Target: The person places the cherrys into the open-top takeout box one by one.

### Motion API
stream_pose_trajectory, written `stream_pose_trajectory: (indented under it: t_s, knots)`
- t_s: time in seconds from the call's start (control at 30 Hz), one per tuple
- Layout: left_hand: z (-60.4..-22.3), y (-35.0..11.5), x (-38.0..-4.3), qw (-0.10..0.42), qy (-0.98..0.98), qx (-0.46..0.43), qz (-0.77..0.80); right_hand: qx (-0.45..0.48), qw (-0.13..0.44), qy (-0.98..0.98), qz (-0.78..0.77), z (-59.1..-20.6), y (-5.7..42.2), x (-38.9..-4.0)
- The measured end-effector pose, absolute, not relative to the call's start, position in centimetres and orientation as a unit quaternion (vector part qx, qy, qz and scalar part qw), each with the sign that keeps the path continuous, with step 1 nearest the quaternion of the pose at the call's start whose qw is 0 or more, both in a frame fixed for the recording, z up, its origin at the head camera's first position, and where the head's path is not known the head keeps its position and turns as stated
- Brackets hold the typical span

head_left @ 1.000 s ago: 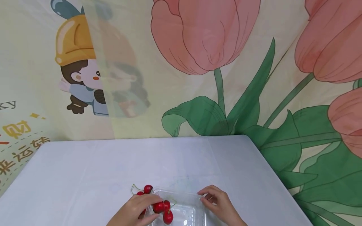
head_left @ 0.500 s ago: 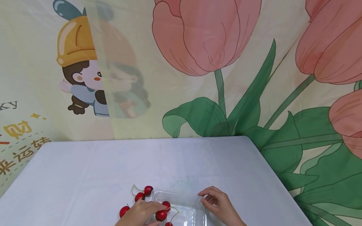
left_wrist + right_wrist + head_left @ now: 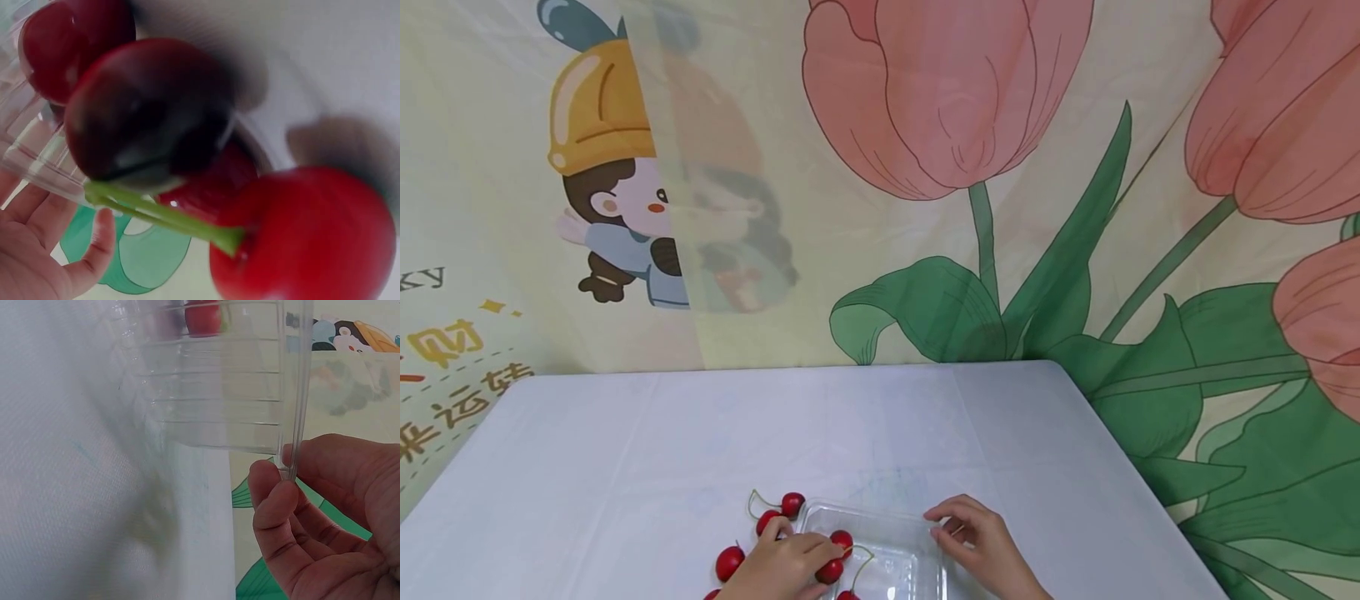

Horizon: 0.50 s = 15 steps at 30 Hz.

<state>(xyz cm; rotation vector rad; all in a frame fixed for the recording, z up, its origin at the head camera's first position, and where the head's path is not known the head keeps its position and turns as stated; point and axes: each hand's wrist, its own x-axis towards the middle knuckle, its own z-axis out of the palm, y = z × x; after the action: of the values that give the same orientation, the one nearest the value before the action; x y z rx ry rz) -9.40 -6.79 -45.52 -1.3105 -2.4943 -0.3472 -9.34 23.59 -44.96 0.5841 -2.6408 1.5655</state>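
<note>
A clear plastic box [image 3: 910, 533] stands near the front of the table, with several red cherries on its left side. My left hand [image 3: 782, 567] reaches over its left rim, and its fingertips overlap a cherry [image 3: 830, 572] inside. In the left wrist view, that hand's thumb [image 3: 94, 253] stands apart from the other fingers, beside the plastic wall. With thumb and fingers, my right hand [image 3: 325, 519] pinches the box's rim [image 3: 297, 394] at the far right corner. A green stem [image 3: 165, 215] runs to a bright red cherry [image 3: 306, 244] close to the camera.
More cherries lie on the table left of the box, among them a cherry [image 3: 792, 504] with a curved stem at the back and another cherry [image 3: 730, 563] beside my left hand. A white cloth [image 3: 700, 433] covers the table. Behind it hangs a printed curtain [image 3: 752, 333].
My left hand has moved slightly right and down over the box, uncovering cherries on the table. The cherries inside have shifted a little; lately one left finger has bent up. My right hand stays put.
</note>
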Motion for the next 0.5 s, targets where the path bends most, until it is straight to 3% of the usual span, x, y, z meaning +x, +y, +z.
stream_pose_trajectory:
  t_s: [0.13,0.33,0.5]
  knots:
    - [-45.44,-6.48,-9.31,0.133,-0.878,-0.447,-0.106,0.199,0.021,-0.843,0.500,-45.14,23.64,-9.39]
    - [-45.25,-6.06,-9.38,0.035,-0.902,-0.418,-0.105,0.225,0.047,-0.836,0.498,-45.68,23.75,-9.40]
    - [-45.39,-6.01,-9.36,0.030,-0.902,-0.418,-0.106,0.227,0.050,-0.837,0.496,-45.91,23.88,-9.42]
